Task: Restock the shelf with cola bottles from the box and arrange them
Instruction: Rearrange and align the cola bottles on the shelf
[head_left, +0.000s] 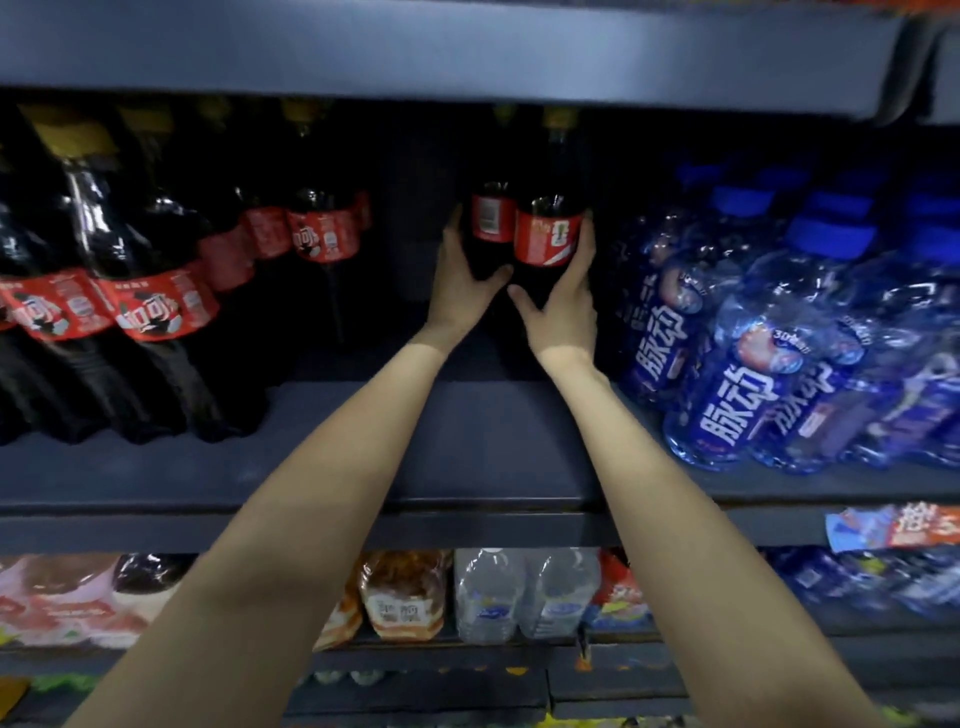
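We reach deep into the shelf (322, 467) with both arms, and each of our hands grips a cola bottle near the back. Our left hand (460, 283) wraps around the lower body of the left bottle (488, 218), fingers curled behind it and thumb in front. Our right hand (566, 299) grips the right bottle (548, 234) the same way from the other side. The two bottles stand upright and touch each other, with bare shelf in front of them. We cannot tell whether their bases already rest on the shelf or hang just above it, since our hands and the dark hide them.

To the left, well apart from our pair, stands a row of bigger cola bottles (145, 291). To the right, just beside our right hand, sits a crowd of blue bottles (737, 395).

The main risk we see is on the right: if we push our pair sideways or pull our right hand out carelessly, our knuckles could knock the nearest blue bottles and topple them. The caps sit close under the upper shelf (447, 47), so lifting could jam them. If we let go before the bases sit flat, a bottle could tip. The box is not in view.
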